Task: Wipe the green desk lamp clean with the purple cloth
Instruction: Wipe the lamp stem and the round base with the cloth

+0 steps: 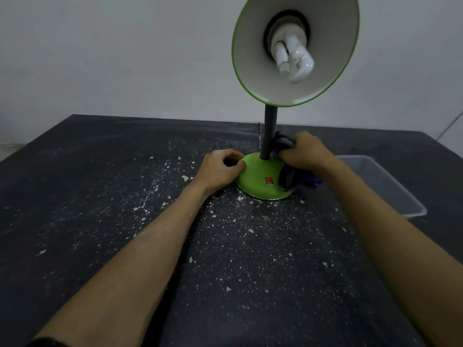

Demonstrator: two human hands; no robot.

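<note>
The green desk lamp (pixel 258 176) stands upright on the dark table, with a round green base, a red switch, a dark neck and a green-rimmed shade holding a white bulb (pixel 293 58). My left hand (pixel 221 169) is curled against the left edge of the base, steadying it. On the right side of the base, close to the foot of the neck, my right hand (pixel 304 152) presses the bunched purple cloth (pixel 308 180). Most of the cloth is hidden under that hand.
The dark table (pixel 125 196) is strewn with white flecks and dust around the lamp. A clear plastic bin (pixel 390 186) sits to the right of the lamp. A grey wall rises behind the table's far edge.
</note>
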